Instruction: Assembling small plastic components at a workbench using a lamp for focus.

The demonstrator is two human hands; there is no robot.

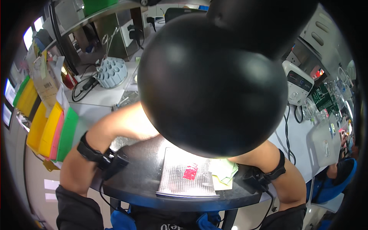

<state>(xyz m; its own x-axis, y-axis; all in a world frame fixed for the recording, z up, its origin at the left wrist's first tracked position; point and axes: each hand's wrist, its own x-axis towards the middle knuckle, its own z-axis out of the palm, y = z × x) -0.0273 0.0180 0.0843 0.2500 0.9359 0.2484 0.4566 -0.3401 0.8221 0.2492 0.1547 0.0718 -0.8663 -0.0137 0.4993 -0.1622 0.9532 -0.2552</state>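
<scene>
I'm counting one silvery embossed pad (188, 174) sitting on the dark surface (142, 172), with one red scrap (190, 172) lying on it and a few pale green sheets (224, 170) poking out beside it. Two black wrist straps (89, 150) are showing, plus one round grey tool holder (111, 72) sitting further back.

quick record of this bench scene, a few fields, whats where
view: a large black rounded object fills the centre and hides both hands
left forearm: reaches in under it, black strap on it
right forearm: same, black strap
work surface: dark round-edged platform
on platform: silvery dimpled bag with a red patch; pale green sheets to its right
left side: yellow, pink and green bins
behind: blue-grey round holder
</scene>
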